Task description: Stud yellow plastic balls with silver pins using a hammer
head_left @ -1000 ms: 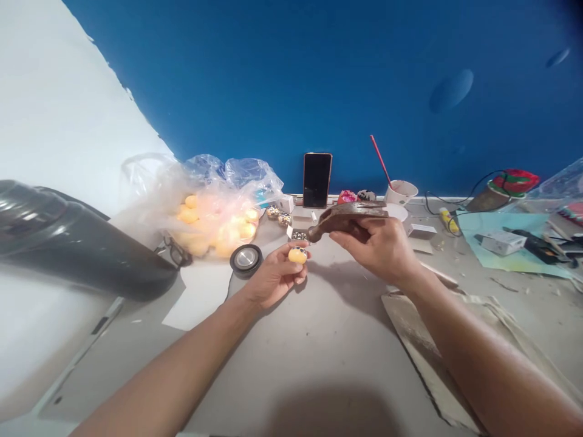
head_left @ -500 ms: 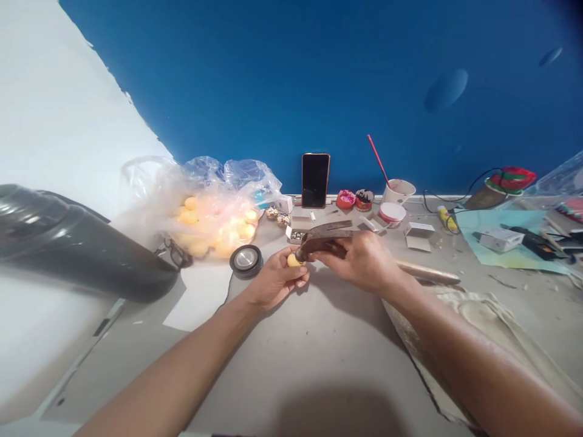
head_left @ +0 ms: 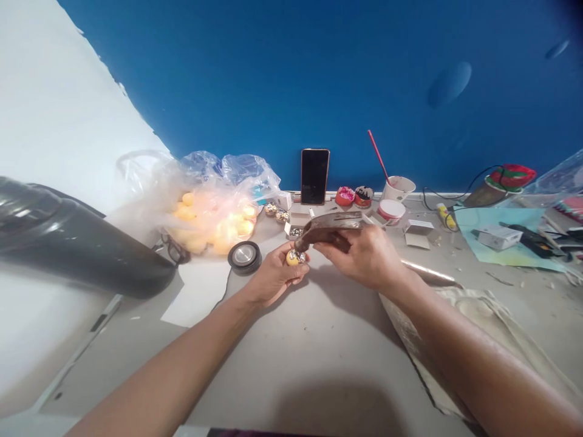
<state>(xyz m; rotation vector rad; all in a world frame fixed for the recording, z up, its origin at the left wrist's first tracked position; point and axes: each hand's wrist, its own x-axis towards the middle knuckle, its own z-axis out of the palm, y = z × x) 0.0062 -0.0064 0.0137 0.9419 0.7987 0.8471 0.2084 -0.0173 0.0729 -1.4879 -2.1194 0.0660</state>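
Observation:
My left hand (head_left: 273,276) pinches a small yellow ball (head_left: 294,257) with shiny studs on its top, held just above the grey table (head_left: 319,352). Wrapped round the rusty brown head of a hammer (head_left: 330,226) is my right hand (head_left: 364,255). The hammer's striking end points left and sits right above the ball, touching or nearly touching it. Its wooden handle (head_left: 430,275) runs to the right behind my wrist. A small open box of shiny studs (head_left: 296,232) lies just beyond the ball.
A clear plastic bag of yellow balls (head_left: 209,209) sits at the back left beside a round black tin (head_left: 245,257). A phone (head_left: 314,176) leans on the blue wall. Cups, small boxes and tools crowd the back right. A dark cylinder (head_left: 68,243) lies at left, worn cardboard (head_left: 478,340) at right.
The hammer head came down from above onto the ball half a second ago and has since lifted slightly. My left hand has kept the ball nearly still.

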